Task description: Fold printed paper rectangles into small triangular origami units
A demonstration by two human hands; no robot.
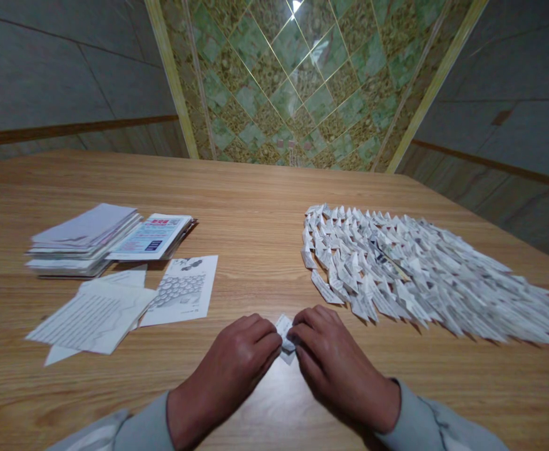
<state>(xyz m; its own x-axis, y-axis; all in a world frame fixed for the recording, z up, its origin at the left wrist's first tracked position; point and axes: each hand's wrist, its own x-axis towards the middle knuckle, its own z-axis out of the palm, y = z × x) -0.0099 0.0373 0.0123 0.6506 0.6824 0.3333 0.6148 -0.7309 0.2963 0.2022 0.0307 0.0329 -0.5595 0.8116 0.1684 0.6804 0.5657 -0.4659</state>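
Between my two hands, low in the middle of the head view, is a small folded piece of printed paper [283, 324]. My left hand [243, 347] pinches its left side, fingers curled inward. On the other side, the fingers of my right hand [325, 351] close on its right edge. Fingertips cover much of the paper, so its exact folded shape is partly hidden. To the right lie many small folded paper boats [387, 263], set close together in rows. Loose printed sheets [98, 313] lie left of my left hand.
A stack of papers [81, 235] stands at the left, with a pile topped by a printed leaflet [154, 235] against it. A sheet with a picture [183, 291] lies nearer. The wooden table [250, 213] reaches back towards a green tiled surface [297, 81].
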